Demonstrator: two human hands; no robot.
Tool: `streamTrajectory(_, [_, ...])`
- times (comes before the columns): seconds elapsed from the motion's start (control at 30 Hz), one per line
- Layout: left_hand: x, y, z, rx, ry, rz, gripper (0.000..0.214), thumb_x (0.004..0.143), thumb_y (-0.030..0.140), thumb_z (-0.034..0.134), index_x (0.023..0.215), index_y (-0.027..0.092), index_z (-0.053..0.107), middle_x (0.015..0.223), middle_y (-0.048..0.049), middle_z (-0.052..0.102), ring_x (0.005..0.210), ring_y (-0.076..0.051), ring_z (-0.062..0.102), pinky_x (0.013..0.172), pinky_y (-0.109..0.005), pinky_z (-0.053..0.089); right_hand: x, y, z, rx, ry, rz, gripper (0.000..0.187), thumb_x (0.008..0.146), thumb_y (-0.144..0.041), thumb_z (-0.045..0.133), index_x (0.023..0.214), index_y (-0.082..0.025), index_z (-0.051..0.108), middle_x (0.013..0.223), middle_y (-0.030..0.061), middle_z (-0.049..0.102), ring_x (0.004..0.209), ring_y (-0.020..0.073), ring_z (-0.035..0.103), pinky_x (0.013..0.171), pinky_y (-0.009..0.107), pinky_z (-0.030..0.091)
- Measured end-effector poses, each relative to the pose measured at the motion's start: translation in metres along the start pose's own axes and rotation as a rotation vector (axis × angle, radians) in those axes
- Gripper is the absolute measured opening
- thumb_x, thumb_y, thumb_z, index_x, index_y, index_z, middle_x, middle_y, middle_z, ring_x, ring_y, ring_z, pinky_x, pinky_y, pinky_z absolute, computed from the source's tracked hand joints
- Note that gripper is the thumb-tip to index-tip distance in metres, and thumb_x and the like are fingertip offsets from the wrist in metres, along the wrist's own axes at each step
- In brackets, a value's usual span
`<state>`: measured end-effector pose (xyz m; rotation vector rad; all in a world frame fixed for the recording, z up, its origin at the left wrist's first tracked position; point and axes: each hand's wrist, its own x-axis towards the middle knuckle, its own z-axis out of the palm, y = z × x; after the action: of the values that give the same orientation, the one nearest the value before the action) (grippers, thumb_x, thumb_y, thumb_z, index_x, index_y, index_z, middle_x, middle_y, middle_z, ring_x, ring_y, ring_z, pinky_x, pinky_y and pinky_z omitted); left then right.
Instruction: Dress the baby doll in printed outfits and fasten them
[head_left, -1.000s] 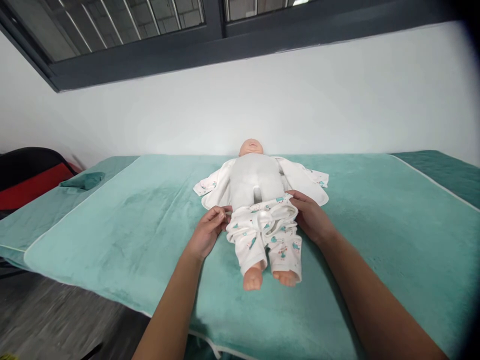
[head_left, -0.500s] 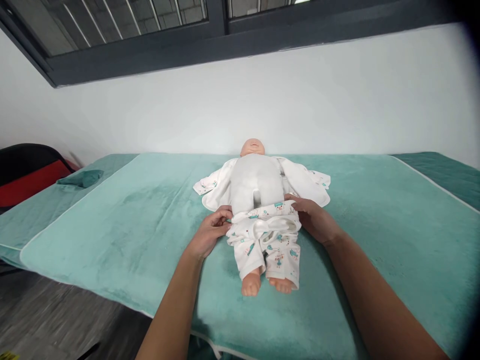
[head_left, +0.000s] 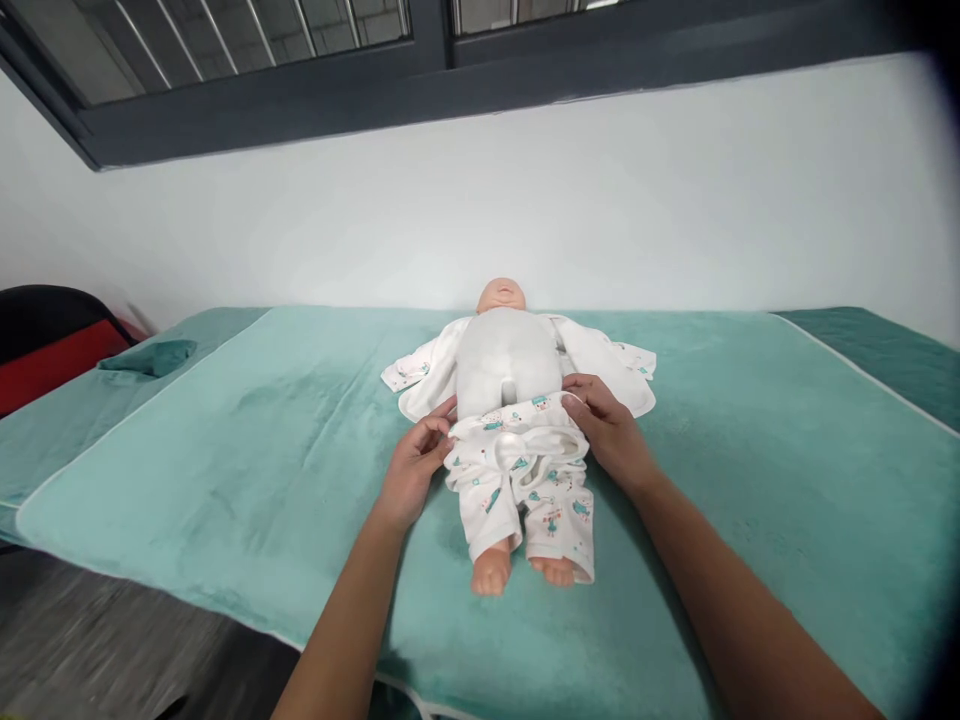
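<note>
The printed baby trousers (head_left: 484,495) lie legs toward you, waistband (head_left: 517,415) crosswise: your right hand (head_left: 611,435) pinches one end; your left hand (head_left: 414,465) touches the other, its grip unclear.

dark-framed window (head_left: 259,95), top | white wall (head_left: 495,210) beneath it | black-and-red chair (head_left: 56,350), far left | grey floor (head_left: 112,625), lower left

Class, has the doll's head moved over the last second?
No: judged against the dark window frame above it, the doll's head shows no clear shift either way.
</note>
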<state>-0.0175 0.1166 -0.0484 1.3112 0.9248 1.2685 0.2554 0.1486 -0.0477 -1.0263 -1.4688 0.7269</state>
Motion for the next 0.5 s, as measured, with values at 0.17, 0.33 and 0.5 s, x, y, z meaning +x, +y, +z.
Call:
streamTrajectory(0.17, [0.026,-0.006,0.005,0.107,0.186,0.035,0.019,0.090,0.037,0.063,0.089,0.022,0.051,0.092,-0.0001,0.065,0.081,-0.014,0.058,0.072,-0.024,0.043,0.003,-0.007,0.003,-0.132,0.107,-0.096,0.029,0.095,-0.042,0.056,0.074,-0.022,0.060,0.123,0.0073,0.064,0.113,0.0238,0.058,0.097,0.039,0.041])
streamTrajectory(0.33, [0.077,-0.009,0.015,0.250,0.282,0.076,0.016,0.092,0.037,0.056,0.091,0.023,0.047,0.063,0.0069,0.043,0.054,-0.010,0.037,0.053,-0.022,0.029,0.040,-0.004,0.004,-0.280,0.179,0.072,0.038,0.095,-0.047,0.053,0.066,-0.022,0.049,0.066,-0.0027,0.051,0.069,0.0162,0.047,0.066,0.031,0.037])
streamTrajectory(0.5, [0.096,-0.011,0.024,0.265,0.311,0.088,0.013,0.093,0.036,0.054,0.091,0.023,0.051,0.065,0.0059,0.045,0.059,-0.011,0.040,0.058,-0.023,0.034,0.068,0.012,0.013,0.009,0.078,0.245,0.043,0.092,-0.050,0.055,0.063,-0.022,0.038,0.062,-0.0046,0.036,0.062,0.0135,0.035,0.058,0.029,0.031])
